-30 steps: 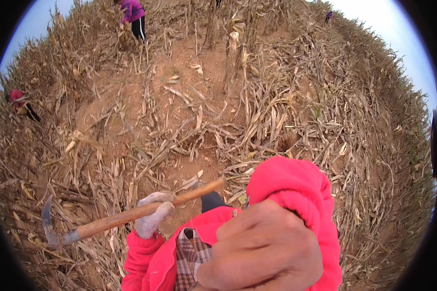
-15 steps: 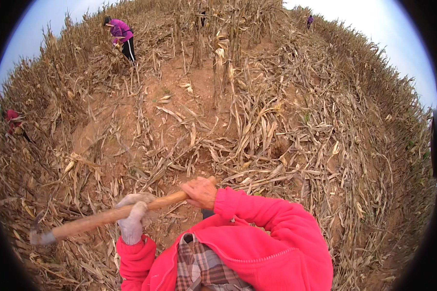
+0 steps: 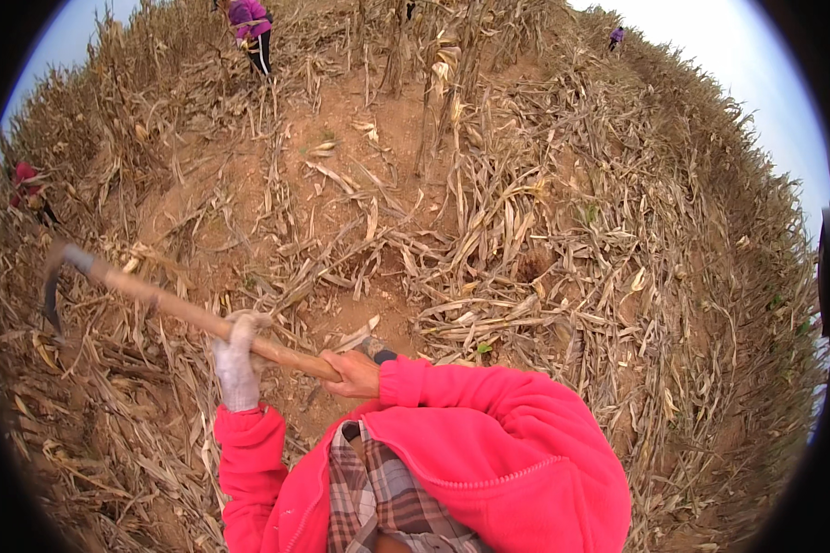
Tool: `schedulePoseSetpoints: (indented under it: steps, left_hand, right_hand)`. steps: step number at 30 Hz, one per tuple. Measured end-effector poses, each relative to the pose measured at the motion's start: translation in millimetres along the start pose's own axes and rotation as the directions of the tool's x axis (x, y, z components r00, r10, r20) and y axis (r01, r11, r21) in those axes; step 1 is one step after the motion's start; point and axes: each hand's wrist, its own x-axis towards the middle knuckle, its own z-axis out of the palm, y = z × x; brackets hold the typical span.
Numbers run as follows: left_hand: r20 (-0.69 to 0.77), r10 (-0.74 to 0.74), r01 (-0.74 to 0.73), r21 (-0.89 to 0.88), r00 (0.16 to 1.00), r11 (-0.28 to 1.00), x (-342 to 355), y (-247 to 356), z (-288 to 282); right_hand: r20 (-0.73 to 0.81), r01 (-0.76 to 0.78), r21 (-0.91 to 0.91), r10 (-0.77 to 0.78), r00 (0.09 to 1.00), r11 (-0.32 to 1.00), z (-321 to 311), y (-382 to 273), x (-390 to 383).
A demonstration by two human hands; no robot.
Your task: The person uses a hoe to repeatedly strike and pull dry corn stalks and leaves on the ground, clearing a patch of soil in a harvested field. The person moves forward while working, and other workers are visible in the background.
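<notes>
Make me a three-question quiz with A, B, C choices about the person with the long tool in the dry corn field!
1. Where is the tool's metal blade?
A. far left
B. far right
C. behind the person

2. What colour is the jacket?
A. blue
B. pink-red
C. green

3. How is the wooden handle held?
A. one hand
B. both hands
C. lying on the ground

Answers:
1. A, the blade sits at the handle's left end.
2. B, both sleeves are bright pink-red.
3. B, the gloved left hand and bare right hand both grip it.
</notes>
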Motion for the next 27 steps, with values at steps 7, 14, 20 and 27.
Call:
schedulePoseSetpoints:
  steps: [7, 14, 20, 27]
  left_hand:
    - [0.016, -0.362, 0.317, 0.447, 0.932, 0.836, -60.0, -79.0, -47.7]
    - [-0.103, -0.134, 0.162, 0.792, 0.986, 0.588, -144.3, -139.9, -113.1]
    - [-0.394, -0.397, 0.548, 0.433, 0.829, 0.716, -175.3, -139.2, -123.7]
    - [-0.579, -0.651, 0.783, -0.036, 0.49, 0.621, -177.8, -140.7, -125.9]
  right_hand:
    - [0.303, -0.47, 0.701, 0.372, 0.877, 0.536, 37.6, 29.4, -0.8]
    - [0.544, -0.754, 0.649, 0.63, 0.554, 0.103, 44.0, 153.3, 1.6]
    - [0.61, -0.876, 0.479, 0.739, 0.287, -0.055, 68.4, 269.5, 19.3]
    - [0.589, -0.892, 0.452, 0.761, 0.274, -0.029, 150.2, 353.6, 88.6]
